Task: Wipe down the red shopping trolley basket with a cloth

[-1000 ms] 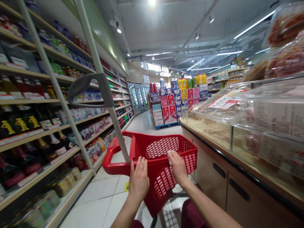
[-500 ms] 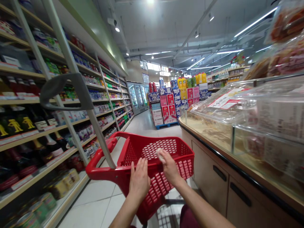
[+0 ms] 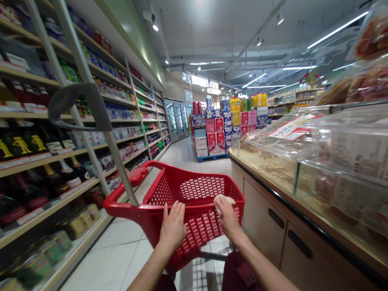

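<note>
Right in front of me stands a red plastic shopping cart (image 3: 197, 220) with perforated basket walls. My left hand (image 3: 173, 226) lies on the near side of the basket at its top rim, fingers stretched out and nothing held. My right hand (image 3: 228, 214), farther along the same rim, is closed on a crumpled whitish cloth (image 3: 226, 199) and presses it to the rim near the cart's right end. A metal pole with a grey plastic loop handle (image 3: 104, 109) rises at the cart's left end. The basket's inside shows nothing lying in it.
Shelves (image 3: 69, 155) of bottles and cans run along the left. A wooden counter (image 3: 263, 202) with packaged food (image 3: 291, 129) stands close on the right. Stacked drink cartons (image 3: 216, 135) on a blue pallet (image 3: 212, 157) stand ahead in the aisle, with glass-door fridges (image 3: 177, 117) beyond.
My right hand has moved right along the rim with the cloth, which now shows more. My left hand stays on the basket side. The cart sits slightly farther left in view.
</note>
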Tool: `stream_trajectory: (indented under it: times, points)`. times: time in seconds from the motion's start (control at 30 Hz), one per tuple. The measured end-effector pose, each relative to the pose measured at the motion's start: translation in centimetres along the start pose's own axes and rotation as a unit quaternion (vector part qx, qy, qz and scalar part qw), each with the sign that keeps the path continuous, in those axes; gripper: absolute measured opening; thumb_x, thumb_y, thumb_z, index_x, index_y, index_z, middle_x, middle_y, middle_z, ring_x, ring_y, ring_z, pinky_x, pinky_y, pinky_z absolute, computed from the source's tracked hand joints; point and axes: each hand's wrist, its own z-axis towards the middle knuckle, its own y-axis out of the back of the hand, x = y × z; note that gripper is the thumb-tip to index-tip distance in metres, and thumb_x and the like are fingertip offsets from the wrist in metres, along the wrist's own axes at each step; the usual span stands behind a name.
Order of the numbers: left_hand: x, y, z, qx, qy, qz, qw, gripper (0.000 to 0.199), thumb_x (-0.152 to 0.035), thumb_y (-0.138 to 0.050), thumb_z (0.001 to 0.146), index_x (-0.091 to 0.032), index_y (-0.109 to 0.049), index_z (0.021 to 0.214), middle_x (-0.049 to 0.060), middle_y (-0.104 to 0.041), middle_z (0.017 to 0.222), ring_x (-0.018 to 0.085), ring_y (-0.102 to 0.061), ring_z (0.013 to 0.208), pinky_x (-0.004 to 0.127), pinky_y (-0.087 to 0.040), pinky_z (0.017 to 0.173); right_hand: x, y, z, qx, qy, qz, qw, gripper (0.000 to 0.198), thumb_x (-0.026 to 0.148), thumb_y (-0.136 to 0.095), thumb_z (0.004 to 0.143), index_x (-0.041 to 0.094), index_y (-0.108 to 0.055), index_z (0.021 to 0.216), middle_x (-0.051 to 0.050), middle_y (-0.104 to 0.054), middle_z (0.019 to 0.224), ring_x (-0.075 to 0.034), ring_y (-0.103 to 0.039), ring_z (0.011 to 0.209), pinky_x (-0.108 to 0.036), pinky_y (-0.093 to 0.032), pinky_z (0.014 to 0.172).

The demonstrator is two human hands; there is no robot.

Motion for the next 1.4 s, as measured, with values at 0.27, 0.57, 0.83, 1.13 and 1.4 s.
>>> stream_trajectory:
  times: [0.27, 0.57, 0.83, 1.13, 1.4]
  points:
    - [0.1, -0.2, -0.4, -0.005, 0.001, -0.026, 1.000, 0.055, -0.014, -0.041, 0.064, -0.009, -0.045, 0.118, 0.011, -0.045, 0.127, 0.023, -0.029, 0.124, 0.048, -0.004, 0.106, -3.7, 2.6, 0.3, -0.007, -0.112, -0.036, 0.993, 0.040, 0.006, -0.032, 0.074, 0.019, -0.062, 0.097, -0.010, -0.062, 0.101, -0.022, -0.056, 0.096, -0.042, -0.046, 0.079]
    - [-0.1, -0.4, -0.8, -0.038, 0.001, -0.017, 0.999, 0.050, -0.017, -0.043, 0.067, -0.010, -0.047, 0.116, 0.009, -0.049, 0.124, 0.022, -0.034, 0.121, 0.046, -0.008, 0.106, -2.6, 2.8, -0.1, 0.071, -0.171, -0.030, 0.982, 0.049, 0.001, -0.030, 0.071, 0.019, -0.058, 0.106, -0.007, -0.055, 0.116, -0.020, -0.045, 0.111, -0.043, -0.034, 0.092]
    - [0.1, -0.8, -0.7, -0.038, 0.003, -0.002, 0.999, 0.049, -0.020, -0.043, 0.069, -0.011, -0.046, 0.118, 0.008, -0.049, 0.124, 0.021, -0.034, 0.121, 0.045, -0.007, 0.107, -0.6, 1.8, -0.5, 0.107, -0.041, -0.001, 0.993, 0.050, 0.001, -0.031, 0.073, 0.021, -0.054, 0.113, -0.005, -0.048, 0.125, -0.018, -0.035, 0.120, -0.041, -0.027, 0.099]
    - [-0.2, -0.6, -0.6, -0.023, 0.009, 0.011, 1.000, 0.050, -0.022, -0.042, 0.071, -0.011, -0.045, 0.119, 0.007, -0.047, 0.126, 0.021, -0.030, 0.123, 0.045, -0.005, 0.106, 1.0, 1.7, -0.8, 0.108, -0.042, 0.000, 0.993, 0.051, 0.001, -0.033, 0.072, 0.020, -0.052, 0.115, -0.006, -0.047, 0.125, -0.018, -0.036, 0.120, -0.039, -0.028, 0.099]
    - [-0.2, -1.1, -0.8, -0.027, 0.003, 0.015, 1.000, 0.053, -0.022, -0.042, 0.069, -0.010, -0.043, 0.121, 0.007, -0.044, 0.129, 0.021, -0.027, 0.125, 0.046, -0.004, 0.106, -0.3, 2.5, -0.7, 0.061, -0.180, -0.081, 0.978, 0.051, -0.002, -0.030, 0.070, 0.014, -0.054, 0.113, -0.012, -0.048, 0.123, -0.024, -0.039, 0.118, -0.048, -0.032, 0.094]
